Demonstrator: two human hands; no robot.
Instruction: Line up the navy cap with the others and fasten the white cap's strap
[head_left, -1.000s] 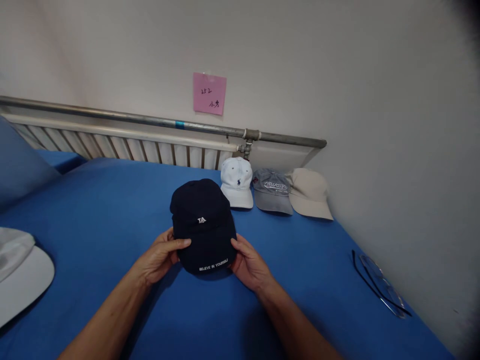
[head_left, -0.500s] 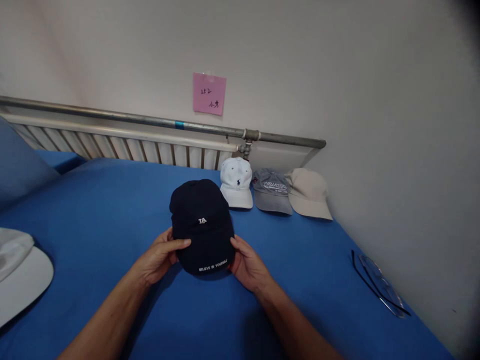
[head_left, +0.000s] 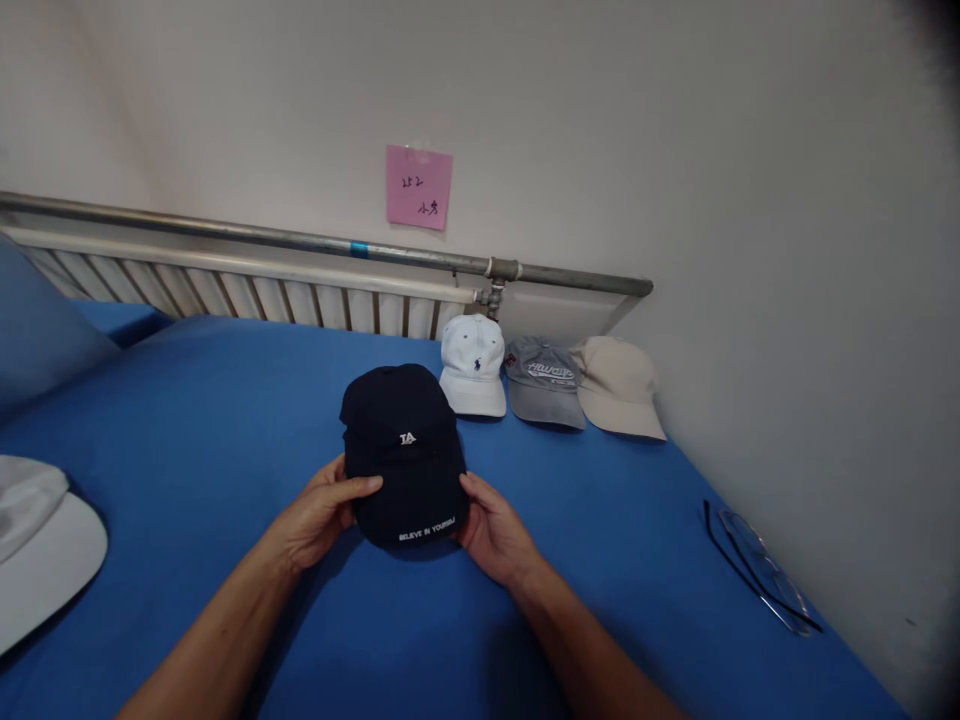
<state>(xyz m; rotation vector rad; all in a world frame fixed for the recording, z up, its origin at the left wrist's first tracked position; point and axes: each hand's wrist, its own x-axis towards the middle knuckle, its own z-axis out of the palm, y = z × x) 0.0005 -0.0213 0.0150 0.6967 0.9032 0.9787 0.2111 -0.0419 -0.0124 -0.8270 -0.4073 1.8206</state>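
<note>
A dark navy cap (head_left: 405, 455) with white lettering on its front and brim is held between both hands over the blue cloth surface (head_left: 225, 420). My left hand (head_left: 319, 515) grips the left edge of the brim, thumb on top and fingers underneath. On the opposite edge, my right hand (head_left: 495, 525) pinches the brim the same way. Behind the dark cap, in a row, are a white cap (head_left: 473, 365), a grey cap (head_left: 544, 382) and a beige cap (head_left: 619, 388).
Another white cap (head_left: 45, 550) is cut off at the left edge. Glasses (head_left: 761, 570) lie at the right, near the wall. A metal pipe (head_left: 262, 234) and a radiator (head_left: 300, 300) run along the back. A pink note (head_left: 418, 188) is on the wall.
The crown of the dark cap has dipped slightly toward me. Both hands keep their hold and have barely moved.
</note>
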